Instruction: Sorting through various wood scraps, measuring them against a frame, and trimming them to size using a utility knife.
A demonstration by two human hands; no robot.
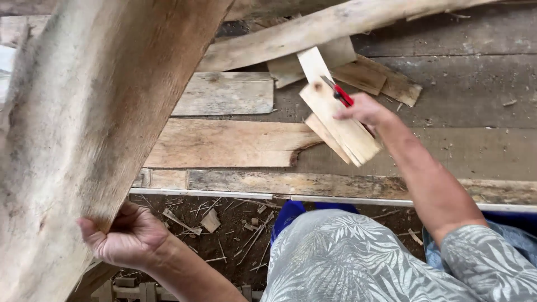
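The left hand (126, 235) is gripping the bottom edge of a big rough plank (89, 128). The fingers are curled tight around the wood. The plank is leaning up and away, from the hand at the bottom left to the top of the view, and it is filling most of the left side. Its face is pale and brown with streaks.

The right hand (363, 110) is reaching out over the boards. It is closed around a small tool with a red handle (342, 95), and it is also holding a bundle of short flat wood pieces (338, 126). The wood pieces are pale and stacked together, tilted, with one thin piece sticking up past the others. The red tool is lying across the top of the stack, right by the fingers.

Under the right hand, old grey floor boards (470, 89) are lying side by side. A wide pale board (224, 144) is lying flat between the two hands. A long pale slab (313, 31) is lying slantwise across the top of the view. More short scraps (375, 78) are resting just behind the bundle.

Closer to the person, a thin light rail (201, 193) is running along the edge of the boards. Below it, dark ground (224, 235) is showing, with small wood chips (211, 221) scattered on it. The person's leaf-print clothing (347, 257) is filling the bottom right.
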